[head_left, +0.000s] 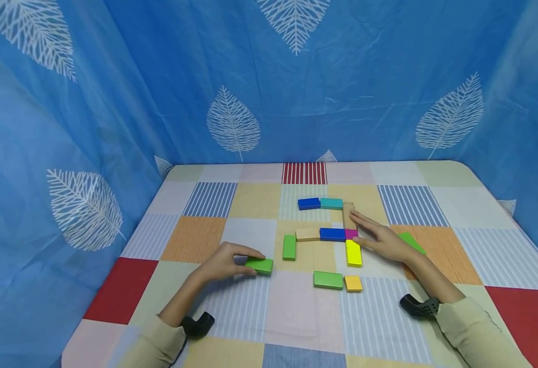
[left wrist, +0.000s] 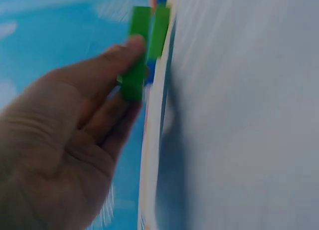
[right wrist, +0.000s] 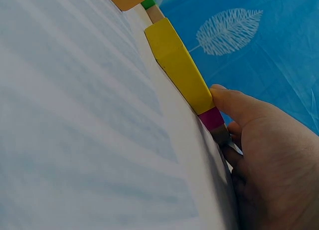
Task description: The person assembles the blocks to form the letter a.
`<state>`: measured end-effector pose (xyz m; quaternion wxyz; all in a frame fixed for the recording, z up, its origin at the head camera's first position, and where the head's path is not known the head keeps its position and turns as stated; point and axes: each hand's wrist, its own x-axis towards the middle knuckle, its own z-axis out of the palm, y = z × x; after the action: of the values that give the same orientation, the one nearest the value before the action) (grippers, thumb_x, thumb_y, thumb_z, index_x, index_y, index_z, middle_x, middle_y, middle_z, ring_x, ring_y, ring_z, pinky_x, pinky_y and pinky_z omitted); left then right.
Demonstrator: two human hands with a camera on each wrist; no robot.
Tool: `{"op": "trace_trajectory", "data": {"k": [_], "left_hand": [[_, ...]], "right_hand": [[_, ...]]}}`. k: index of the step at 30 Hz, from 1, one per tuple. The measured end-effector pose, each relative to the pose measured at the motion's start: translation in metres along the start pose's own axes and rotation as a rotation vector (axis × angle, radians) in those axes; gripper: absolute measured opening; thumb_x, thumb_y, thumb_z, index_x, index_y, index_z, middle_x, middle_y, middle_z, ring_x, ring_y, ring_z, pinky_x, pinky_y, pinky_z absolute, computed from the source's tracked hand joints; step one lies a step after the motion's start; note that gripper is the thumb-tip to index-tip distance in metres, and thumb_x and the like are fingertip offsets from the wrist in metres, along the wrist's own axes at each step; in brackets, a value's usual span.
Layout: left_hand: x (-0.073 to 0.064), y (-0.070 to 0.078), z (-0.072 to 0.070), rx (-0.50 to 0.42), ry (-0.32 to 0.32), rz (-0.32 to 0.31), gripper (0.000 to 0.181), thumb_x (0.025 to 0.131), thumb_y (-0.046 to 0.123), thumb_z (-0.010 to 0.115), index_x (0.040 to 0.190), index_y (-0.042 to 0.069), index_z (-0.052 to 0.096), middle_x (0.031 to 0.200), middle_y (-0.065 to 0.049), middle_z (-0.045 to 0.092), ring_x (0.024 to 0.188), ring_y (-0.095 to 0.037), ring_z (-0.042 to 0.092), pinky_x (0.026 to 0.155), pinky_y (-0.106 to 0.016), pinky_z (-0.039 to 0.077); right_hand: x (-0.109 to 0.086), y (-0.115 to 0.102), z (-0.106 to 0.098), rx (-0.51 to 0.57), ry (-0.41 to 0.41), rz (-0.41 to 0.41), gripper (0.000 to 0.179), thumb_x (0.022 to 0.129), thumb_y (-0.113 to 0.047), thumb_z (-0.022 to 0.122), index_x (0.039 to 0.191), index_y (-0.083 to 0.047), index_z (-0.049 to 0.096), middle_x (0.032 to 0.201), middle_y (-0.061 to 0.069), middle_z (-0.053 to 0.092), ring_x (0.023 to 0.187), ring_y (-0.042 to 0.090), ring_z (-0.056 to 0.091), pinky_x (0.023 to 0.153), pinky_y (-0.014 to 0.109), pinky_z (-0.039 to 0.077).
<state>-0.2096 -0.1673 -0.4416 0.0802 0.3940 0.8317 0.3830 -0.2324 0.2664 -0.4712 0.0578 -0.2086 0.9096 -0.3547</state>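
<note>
My left hand pinches a green block between thumb and fingers. In the left wrist view this green block appears above the table, beside another green block. To the right, my right hand touches a column of blocks with extended fingers. Its fingertips rest by the plain wooden block, and the thumb lies near the magenta block and the yellow block. The right wrist view shows the thumb against the yellow block's end.
A blue block, a wooden block and an upright-lying green block extend leftward. Behind lie blue and teal blocks. Nearer are a green block and an orange-yellow block. Another green piece lies beyond the right wrist.
</note>
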Motion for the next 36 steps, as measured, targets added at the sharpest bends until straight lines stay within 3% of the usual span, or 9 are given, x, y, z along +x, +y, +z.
{"op": "trace_trajectory", "data": {"k": [6, 12, 19, 32, 36], "left_hand": [[0.026, 0.029, 0.034, -0.027, -0.054, 0.093, 0.037, 0.075, 0.017, 0.077, 0.111, 0.014, 0.069, 0.108, 0.007, 0.066, 0.104, -0.004, 0.057, 0.089, -0.021, 0.045], [0.04, 0.039, 0.055, 0.074, -0.058, 0.14, 0.035, 0.077, 0.019, 0.076, 0.11, 0.011, 0.069, 0.108, 0.004, 0.066, 0.107, -0.004, 0.056, 0.091, -0.016, 0.041], [0.048, 0.044, 0.064, 0.15, -0.045, 0.163, 0.033, 0.079, 0.017, 0.074, 0.11, 0.009, 0.068, 0.108, 0.001, 0.066, 0.105, -0.006, 0.058, 0.09, -0.015, 0.042], [0.064, 0.055, 0.082, 0.149, -0.075, 0.197, 0.034, 0.081, 0.018, 0.072, 0.114, 0.01, 0.066, 0.112, 0.003, 0.065, 0.108, -0.001, 0.054, 0.091, -0.011, 0.038], [0.066, 0.053, 0.081, 0.146, -0.049, 0.222, 0.037, 0.081, 0.024, 0.072, 0.115, 0.01, 0.065, 0.114, 0.003, 0.064, 0.108, 0.0, 0.054, 0.09, -0.011, 0.039]], "right_hand": [[-0.001, 0.0, -0.001, -0.003, -0.005, 0.006, 0.069, 0.089, -0.04, 0.058, 0.147, -0.018, 0.027, 0.152, 0.007, 0.017, 0.137, 0.035, 0.016, 0.103, 0.06, 0.019], [0.0, 0.0, 0.0, 0.002, -0.004, -0.005, 0.069, 0.089, -0.04, 0.058, 0.146, -0.017, 0.028, 0.152, 0.007, 0.017, 0.137, 0.035, 0.017, 0.103, 0.06, 0.02], [0.0, 0.001, -0.001, -0.003, -0.008, -0.01, 0.069, 0.09, -0.04, 0.058, 0.147, -0.017, 0.027, 0.152, 0.007, 0.017, 0.137, 0.035, 0.017, 0.104, 0.059, 0.02], [-0.001, 0.0, -0.003, 0.001, -0.011, -0.008, 0.069, 0.09, -0.038, 0.058, 0.147, -0.016, 0.027, 0.152, 0.008, 0.016, 0.136, 0.036, 0.016, 0.103, 0.06, 0.019], [-0.002, 0.0, -0.002, 0.007, -0.011, -0.007, 0.068, 0.09, -0.038, 0.058, 0.147, -0.016, 0.027, 0.153, 0.008, 0.016, 0.136, 0.036, 0.016, 0.104, 0.06, 0.019]]}}
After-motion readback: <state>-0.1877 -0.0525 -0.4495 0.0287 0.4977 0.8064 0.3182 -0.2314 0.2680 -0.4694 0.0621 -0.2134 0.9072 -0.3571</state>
